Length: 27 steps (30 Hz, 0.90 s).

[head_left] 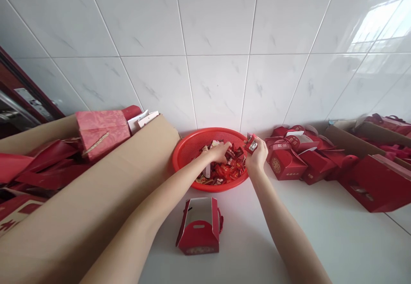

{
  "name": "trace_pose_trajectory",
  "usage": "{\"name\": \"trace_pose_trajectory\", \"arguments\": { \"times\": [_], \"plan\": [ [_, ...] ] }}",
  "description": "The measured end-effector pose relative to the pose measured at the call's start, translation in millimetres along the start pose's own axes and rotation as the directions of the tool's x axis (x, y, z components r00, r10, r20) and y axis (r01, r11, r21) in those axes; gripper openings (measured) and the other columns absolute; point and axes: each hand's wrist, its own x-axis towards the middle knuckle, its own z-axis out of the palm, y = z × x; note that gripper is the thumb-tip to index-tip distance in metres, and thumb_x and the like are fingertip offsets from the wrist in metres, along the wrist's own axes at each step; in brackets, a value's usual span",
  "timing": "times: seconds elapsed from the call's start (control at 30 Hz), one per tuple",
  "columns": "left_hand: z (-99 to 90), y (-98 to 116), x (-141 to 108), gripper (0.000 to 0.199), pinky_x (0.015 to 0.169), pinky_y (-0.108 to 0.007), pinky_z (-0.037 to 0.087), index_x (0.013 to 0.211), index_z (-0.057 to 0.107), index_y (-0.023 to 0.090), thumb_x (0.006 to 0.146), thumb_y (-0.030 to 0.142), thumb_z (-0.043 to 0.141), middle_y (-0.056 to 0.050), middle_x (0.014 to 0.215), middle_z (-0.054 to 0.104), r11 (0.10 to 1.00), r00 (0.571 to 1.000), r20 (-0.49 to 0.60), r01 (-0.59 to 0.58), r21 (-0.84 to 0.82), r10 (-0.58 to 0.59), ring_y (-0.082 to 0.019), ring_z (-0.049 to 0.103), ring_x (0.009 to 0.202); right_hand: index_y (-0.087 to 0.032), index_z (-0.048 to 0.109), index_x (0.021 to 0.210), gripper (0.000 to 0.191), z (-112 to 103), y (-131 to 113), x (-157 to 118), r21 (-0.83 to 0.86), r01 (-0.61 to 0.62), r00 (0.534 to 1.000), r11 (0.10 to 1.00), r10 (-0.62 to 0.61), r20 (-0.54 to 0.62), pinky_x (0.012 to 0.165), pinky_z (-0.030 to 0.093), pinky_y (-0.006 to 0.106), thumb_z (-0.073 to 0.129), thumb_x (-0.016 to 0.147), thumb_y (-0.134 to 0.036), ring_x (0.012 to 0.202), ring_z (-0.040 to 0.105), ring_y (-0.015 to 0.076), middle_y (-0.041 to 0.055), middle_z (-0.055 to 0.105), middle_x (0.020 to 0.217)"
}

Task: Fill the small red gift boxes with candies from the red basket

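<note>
A round red plastic basket (180, 169) with mesh sides holds a heap of small wrapped candies (224, 170), mostly red. Inside it, my left hand (221, 152) reaches down to the heap with its fingers closed round a candy that they mostly cover. At the basket's right rim, my right hand (257, 155) is closed on small wrapped candies (251, 144), one red with a white label. In front of the basket stands a red gift box (199, 238) with its top open, a white inside and a red cord handle at its right side.
On the left a large cardboard carton (128, 164) holds red folded boxes and a pink bag (102, 134). Closed red gift boxes (285, 162) cluster on the right, beside another carton (345, 136) and a larger red box (377, 183). A tiled wall (218, 91) stands behind.
</note>
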Motion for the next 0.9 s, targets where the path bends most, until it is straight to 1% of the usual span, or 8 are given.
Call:
{"name": "trace_pose_trajectory", "arguments": {
  "times": [0.17, 0.27, 0.37, 0.43, 0.53, 0.67, 0.77, 0.9],
  "plan": [
    [2.1, 21, -3, 0.056, 0.093, -0.040, 0.050, 0.127, 0.064, 0.033, 0.074, 0.019, 0.073, -0.010, 0.133, 0.048, 0.978, 0.997, 0.041, -0.071, 0.195, 0.064, -0.030, 0.057, 0.118, -0.020, 0.064, 0.073, 0.010, -4, 6, 6, -0.006, 0.007, 1.000, 1.000, -0.007, 0.025, 0.058, 0.053, 0.027, 0.064, 0.065, -0.024, 0.065, 0.064, 0.0146, -0.0022, 0.067, 0.072],
    [8.2, 29, -1, 0.052, 0.106, -0.044, 0.042, 0.124, 0.068, 0.036, 0.076, 0.017, 0.072, -0.010, 0.132, 0.051, 0.947, 0.990, 0.016, -0.138, 0.291, 0.140, -0.032, 0.051, 0.126, -0.020, 0.064, 0.076, 0.015, -7, 9, 10, -0.024, -0.014, 0.997, 1.000, 0.015, 0.075, 0.061, 0.055, 0.029, 0.066, 0.063, -0.027, 0.069, 0.066, 0.0166, -0.0020, 0.068, 0.075],
    [10.5, 28, 3, 0.026, 0.114, -0.050, 0.031, 0.110, 0.076, 0.034, 0.085, 0.028, 0.070, -0.009, 0.127, 0.058, 0.943, 0.980, -0.041, -0.174, 0.282, 0.193, -0.032, 0.049, 0.128, -0.020, 0.065, 0.075, 0.016, -8, 9, 11, -0.014, -0.034, 0.994, 0.999, 0.035, 0.100, 0.061, 0.054, 0.028, 0.068, 0.061, -0.026, 0.069, 0.066, 0.0165, -0.0019, 0.069, 0.076],
    [6.9, 22, 4, 0.022, 0.110, -0.047, 0.034, 0.095, 0.078, 0.028, 0.092, 0.039, 0.061, -0.009, 0.117, 0.063, 0.976, 0.977, -0.118, -0.161, 0.148, 0.179, -0.031, 0.054, 0.121, -0.020, 0.065, 0.073, 0.014, -7, 8, 10, -0.003, -0.037, 0.992, 0.999, 0.037, 0.124, 0.061, 0.053, 0.027, 0.069, 0.060, -0.025, 0.069, 0.066, 0.0161, -0.0016, 0.069, 0.075],
    [-4.6, 8, 1, 0.042, 0.090, -0.037, 0.047, 0.087, 0.075, 0.019, 0.098, 0.048, 0.046, -0.005, 0.091, 0.068, 0.957, 0.970, -0.228, -0.140, -0.255, 0.081, -0.026, 0.063, 0.097, -0.020, 0.065, 0.070, 0.011, -3, 4, 10, 0.019, -0.052, 0.980, 0.998, 0.047, 0.193, 0.065, 0.054, 0.027, 0.069, 0.061, -0.024, 0.074, 0.067, 0.0162, -0.0008, 0.070, 0.077],
    [-19.9, -7, -12, 0.043, 0.082, -0.033, 0.049, 0.096, 0.072, 0.016, 0.093, 0.054, 0.052, -0.003, 0.089, 0.071, 0.631, 0.958, -0.287, -0.232, -0.740, 0.015, -0.022, 0.064, 0.090, -0.020, 0.067, 0.072, 0.011, 1, -3, 8, 0.024, -0.090, 0.940, 0.996, 0.077, 0.333, 0.070, 0.053, 0.025, 0.073, 0.065, -0.026, 0.079, 0.067, 0.0149, -0.0012, 0.071, 0.080],
    [-27.4, -2, -22, 0.045, 0.085, -0.034, 0.050, 0.098, 0.073, 0.014, 0.087, 0.057, 0.063, -0.006, 0.097, 0.074, 0.432, 0.950, -0.310, -0.292, -0.853, 0.028, -0.022, 0.065, 0.094, -0.021, 0.067, 0.071, 0.014, 4, -10, 3, -0.016, -0.145, 0.885, 0.989, 0.137, 0.445, 0.068, 0.052, 0.024, 0.079, 0.065, -0.026, 0.074, 0.065, 0.0129, -0.0025, 0.069, 0.076],
    [-33.7, 19, -28, 0.045, 0.090, -0.036, 0.052, 0.107, 0.071, 0.012, 0.091, 0.053, 0.063, -0.009, 0.101, 0.075, 0.351, 0.936, -0.351, -0.335, -0.875, 0.019, -0.023, 0.068, 0.098, -0.021, 0.068, 0.069, 0.017, 7, -21, -4, -0.067, -0.182, 0.836, 0.981, 0.190, 0.515, 0.065, 0.053, 0.025, 0.083, 0.063, -0.026, 0.072, 0.063, 0.0137, -0.0015, 0.070, 0.079]
  ]
}}
